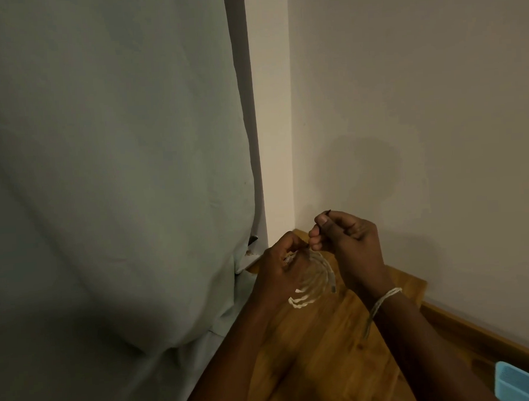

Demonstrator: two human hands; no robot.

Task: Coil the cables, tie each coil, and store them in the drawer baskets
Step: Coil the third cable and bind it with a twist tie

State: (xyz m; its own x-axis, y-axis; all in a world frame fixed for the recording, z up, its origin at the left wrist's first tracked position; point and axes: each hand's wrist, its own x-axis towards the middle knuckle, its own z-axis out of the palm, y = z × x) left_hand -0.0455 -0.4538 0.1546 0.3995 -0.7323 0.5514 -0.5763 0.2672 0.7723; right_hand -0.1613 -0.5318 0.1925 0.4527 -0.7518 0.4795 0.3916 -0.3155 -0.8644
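A coil of pale, whitish cable hangs in several loops between my two hands, above a wooden tabletop. My left hand is closed on the top of the coil. Just to the right and a little higher, my right hand pinches a thin dark tie between thumb and fingers, its tip sticking up above the thumb. The tie's lower part is hidden by my fingers. No drawer is in view.
A grey-green curtain fills the left side and drapes against the table's left edge. Plain walls meet in a corner behind the hands. A light blue plastic basket shows at the bottom right corner. A string bracelet circles my right wrist.
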